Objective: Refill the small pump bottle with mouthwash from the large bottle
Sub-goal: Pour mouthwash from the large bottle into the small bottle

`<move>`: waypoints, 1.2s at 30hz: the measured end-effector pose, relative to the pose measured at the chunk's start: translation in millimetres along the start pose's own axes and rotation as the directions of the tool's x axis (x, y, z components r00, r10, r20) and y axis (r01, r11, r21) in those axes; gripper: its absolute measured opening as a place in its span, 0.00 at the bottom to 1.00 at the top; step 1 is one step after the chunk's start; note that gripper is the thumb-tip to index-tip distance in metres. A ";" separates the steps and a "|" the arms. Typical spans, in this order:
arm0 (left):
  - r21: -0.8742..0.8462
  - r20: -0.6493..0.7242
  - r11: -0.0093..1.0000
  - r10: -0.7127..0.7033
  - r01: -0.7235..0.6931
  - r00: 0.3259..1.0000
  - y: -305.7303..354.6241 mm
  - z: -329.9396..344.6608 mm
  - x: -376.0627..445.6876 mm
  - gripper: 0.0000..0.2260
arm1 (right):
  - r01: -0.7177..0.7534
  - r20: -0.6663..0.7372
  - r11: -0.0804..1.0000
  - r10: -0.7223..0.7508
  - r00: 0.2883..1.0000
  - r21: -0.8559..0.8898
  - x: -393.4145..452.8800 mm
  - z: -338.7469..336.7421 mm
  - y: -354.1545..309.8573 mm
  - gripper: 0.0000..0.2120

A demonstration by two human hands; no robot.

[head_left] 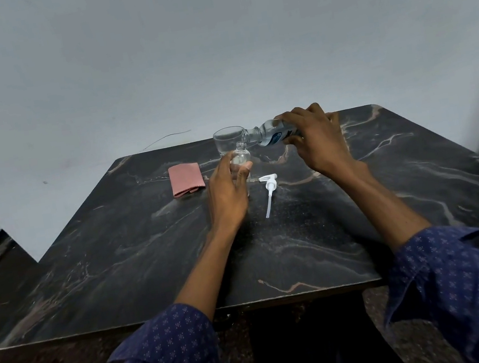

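Observation:
A small clear bottle (241, 154) stands upright on the dark marbled table (304, 243), its neck open with no pump on it. My left hand (227, 189) is wrapped around its lower body. My right hand (316, 137) grips the large clear bottle (265, 134) with a blue label, tipped nearly flat with its mouth just above the small bottle's neck. A thin clear stream seems to fall between them. The white pump head (270, 190) with its dip tube lies on the table to the right of the small bottle.
An empty clear drinking glass (227, 139) stands right behind the small bottle. A folded pink cloth (186, 178) lies to the left of my left hand. A pale wall runs close behind the table's far edge.

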State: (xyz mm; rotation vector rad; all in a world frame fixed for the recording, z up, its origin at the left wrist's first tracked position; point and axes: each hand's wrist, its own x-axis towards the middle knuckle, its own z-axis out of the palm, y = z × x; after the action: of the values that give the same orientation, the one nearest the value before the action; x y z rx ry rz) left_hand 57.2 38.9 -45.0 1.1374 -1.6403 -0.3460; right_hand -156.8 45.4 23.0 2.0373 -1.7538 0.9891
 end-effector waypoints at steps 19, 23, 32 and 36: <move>0.036 0.025 0.999 -0.020 0.019 0.999 3.6 0.4 -0.6 0.25 | -0.003 -0.009 1.000 0.003 1.000 -0.001 1.1 -2.0 -4.2 0.20; 0.039 0.025 0.999 -0.031 0.030 0.999 3.6 0.8 -0.7 0.24 | 0.004 -0.016 1.000 -0.005 1.000 -0.008 1.2 -1.9 -3.5 0.20; 0.022 0.028 0.999 -0.028 0.028 0.999 4.5 0.5 -0.9 0.26 | 0.014 -0.034 1.000 -0.014 0.999 -0.001 1.4 -1.1 -2.9 0.20; 0.021 0.032 1.000 -0.020 0.019 0.999 4.4 0.7 -1.0 0.25 | 0.017 -0.030 1.000 -0.017 0.999 -0.007 1.1 -1.2 -3.3 0.20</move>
State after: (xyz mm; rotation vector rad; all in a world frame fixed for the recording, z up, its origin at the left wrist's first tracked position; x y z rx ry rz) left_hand 54.4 41.7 -42.8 1.1696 -1.6654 -0.3618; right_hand -154.0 46.1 25.3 2.0188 -1.7192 1.0021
